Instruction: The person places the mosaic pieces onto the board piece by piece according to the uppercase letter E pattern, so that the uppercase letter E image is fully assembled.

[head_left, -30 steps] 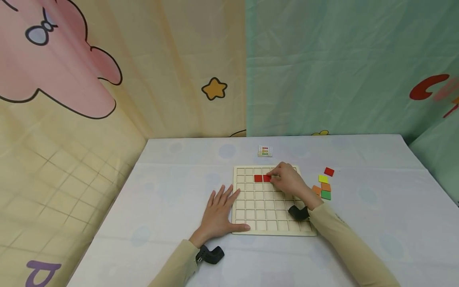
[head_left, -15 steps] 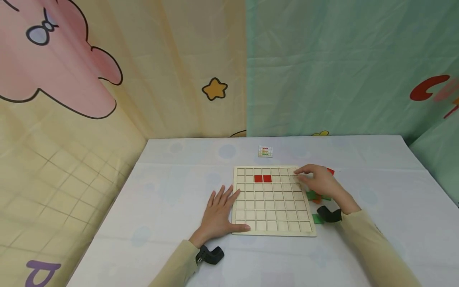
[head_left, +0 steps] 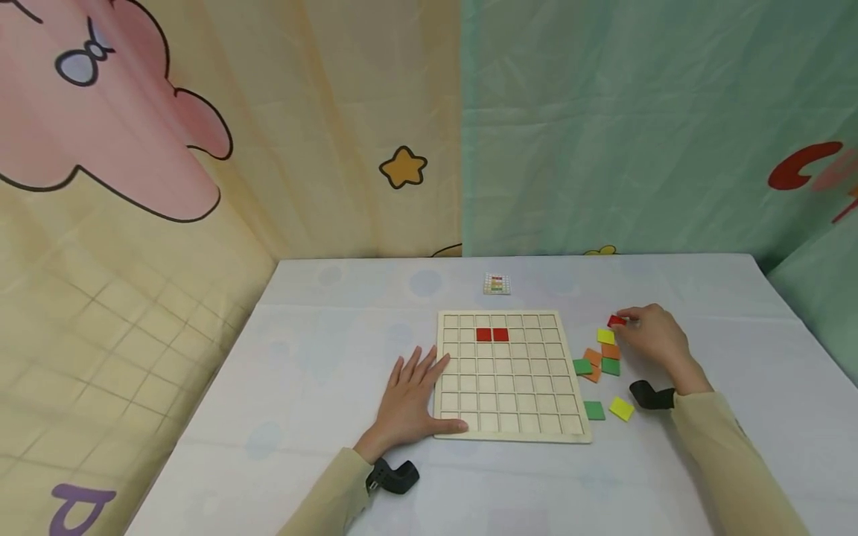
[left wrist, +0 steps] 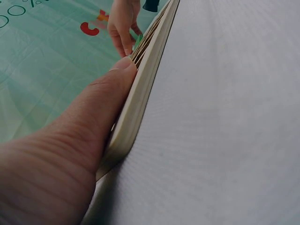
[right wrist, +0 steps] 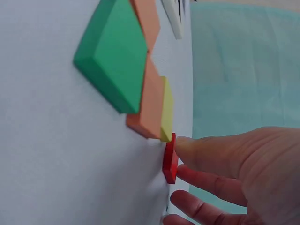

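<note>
Right hand (head_left: pixel 652 336) pinches red square tile (head_left: pixel 615 321), two o'clock off beige gridded board (head_left: pixel 512 383)! Left hand (head_left: pixel 407 409), nine o'clock, fingers splayed.

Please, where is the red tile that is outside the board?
In the head view, the red tile is right of the board, touched by the right hand, just beyond a yellow tile.

Curtained-off spot, rm type unclear: yellow cartoon drape (head_left: pixel 322 149) & green drape (head_left: pixel 603 134) behind cloth-covered tbl (head_left: pixel 322 357).
</note>
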### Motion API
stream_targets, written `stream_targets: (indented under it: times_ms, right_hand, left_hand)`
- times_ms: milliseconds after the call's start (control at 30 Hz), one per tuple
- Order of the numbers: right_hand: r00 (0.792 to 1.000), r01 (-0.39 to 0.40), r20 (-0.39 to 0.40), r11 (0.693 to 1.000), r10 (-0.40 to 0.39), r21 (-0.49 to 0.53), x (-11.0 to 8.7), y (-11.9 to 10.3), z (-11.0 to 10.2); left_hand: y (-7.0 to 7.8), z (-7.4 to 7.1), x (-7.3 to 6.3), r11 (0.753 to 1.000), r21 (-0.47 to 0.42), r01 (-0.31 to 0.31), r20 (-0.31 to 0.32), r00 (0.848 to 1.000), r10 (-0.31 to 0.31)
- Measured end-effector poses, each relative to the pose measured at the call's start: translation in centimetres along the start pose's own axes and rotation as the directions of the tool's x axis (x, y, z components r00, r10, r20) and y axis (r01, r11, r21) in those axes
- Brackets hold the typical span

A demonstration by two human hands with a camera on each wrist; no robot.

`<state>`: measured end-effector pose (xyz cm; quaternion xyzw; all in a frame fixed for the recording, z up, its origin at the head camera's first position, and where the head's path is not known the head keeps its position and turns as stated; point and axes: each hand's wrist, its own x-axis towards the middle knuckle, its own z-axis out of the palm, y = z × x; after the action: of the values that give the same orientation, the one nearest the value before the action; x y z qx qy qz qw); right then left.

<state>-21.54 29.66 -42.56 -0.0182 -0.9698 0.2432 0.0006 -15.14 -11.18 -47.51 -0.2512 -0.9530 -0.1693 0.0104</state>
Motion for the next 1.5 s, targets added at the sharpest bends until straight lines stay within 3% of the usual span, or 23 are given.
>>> stream_targets:
  times_ms: [267, 533, 733, 867, 967, 1100, 1267, 1500]
  right_hand:
    - [0.999, -0.009, -0.030, 1.000, 0.009, -0.003, 0.5, 0.9, 0.8]
    - [0.997, 0.009, -0.074, 0.995, -0.001, 0.098, 0.0, 0.6, 0.5]
    - [0.992, 0.003, -0.122, 0.993, 0.011, 0.116, -0.5, 0.4, 0.7]
    - [0.974, 0.080, -0.220, 0.987, -0.048, 0.141, -0.8, -0.7, 1.0]
    - [0.961, 0.163, -0.251, 0.972, -0.117, 0.169, -0.9, -2.2, 1.5]
    - [0.966, 0.230, -0.170, 0.947, -0.195, 0.224, -0.7, -4.1, 2.5]
    - [0.966, 0.256, -0.044, 0.919, -0.255, 0.300, -0.2, -6.1, 3.9]
    - [0.953, 0.276, 0.026, 0.901, -0.302, 0.334, 0.9, -7.9, 5.5]
  left_hand:
    - [0.0, 0.1, 0.1, 1.000, 0.009, 0.002, 0.002, 1.000, -0.002]
    - [-0.3, 0.5, 0.2, 1.000, 0.018, 0.007, 0.003, 1.000, -0.007]
    - [-0.2, 0.6, 0.2, 1.000, 0.019, 0.005, 0.005, 1.000, -0.005]
    - [-0.2, 0.4, 0.1, 1.000, 0.013, -0.005, -0.007, 1.000, 0.005]
    - [-0.2, 0.4, 0.0, 1.000, 0.006, -0.007, -0.011, 1.000, 0.007]
    - [-0.3, 0.4, 0.1, 1.000, 0.001, -0.007, -0.004, 1.000, 0.007]
    - [-0.3, 0.4, 0.2, 1.000, 0.005, -0.008, 0.000, 1.000, 0.008]
    - [-0.4, 0.5, 0.1, 1.000, 0.005, -0.015, -0.022, 1.000, 0.015]
